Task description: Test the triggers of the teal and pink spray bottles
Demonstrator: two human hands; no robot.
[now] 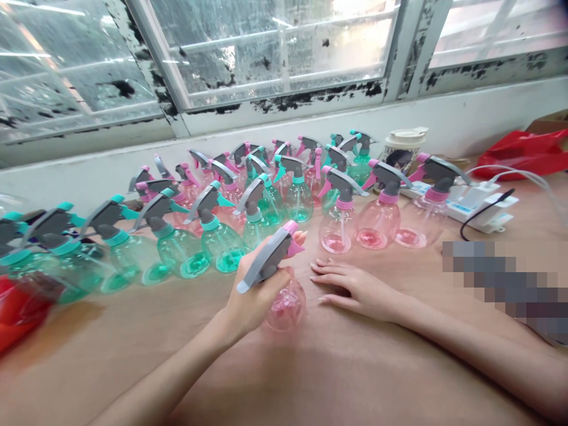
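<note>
The left hand (pixel 258 297) clasps a pink bottle (pixel 286 309) beside the empty, spread right hand (pixel 360 288).

1. The left hand (pixel 255 297) hides the neck of the pink spray bottle (pixel 286 310).
2. The left edge cuts off a green spray bottle (pixel 18 255) and red bag (pixel 18 313) (blurred, too).
3. Pixel blocks (pixel 501 287) mask something at right.
4. A sprayer head (pixel 388 176) partly covers the white cup (pixel 404 143).

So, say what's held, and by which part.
Left hand: a pink spray bottle, held around the neck, below its gray head. Right hand: nothing.
</note>
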